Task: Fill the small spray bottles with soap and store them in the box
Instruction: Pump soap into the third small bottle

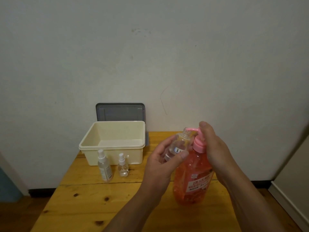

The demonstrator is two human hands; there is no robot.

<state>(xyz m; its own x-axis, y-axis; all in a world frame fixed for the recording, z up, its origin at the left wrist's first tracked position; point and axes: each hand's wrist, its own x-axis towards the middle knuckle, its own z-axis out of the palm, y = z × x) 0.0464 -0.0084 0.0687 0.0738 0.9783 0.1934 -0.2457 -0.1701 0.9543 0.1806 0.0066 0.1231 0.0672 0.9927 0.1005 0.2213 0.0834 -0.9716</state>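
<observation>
A large orange soap bottle [194, 178] with a pink pump [198, 139] stands on the wooden table [87, 203]. My left hand [164, 162] grips a small clear bottle [178, 145] with no cap, tilted, its open neck right under the pump's spout. My right hand [212, 148] rests on the pump head, fingers curled over it. Two capped spray bottles stand in front of the cream box [113, 141]: a tall one [104, 166] and a short round one [123, 165]. The box holds nothing that I can see.
A grey lid [120, 112] leans against the white wall behind the box. The table's left edge drops to a dark floor. A pale door or cabinet panel [294, 173] stands at the right.
</observation>
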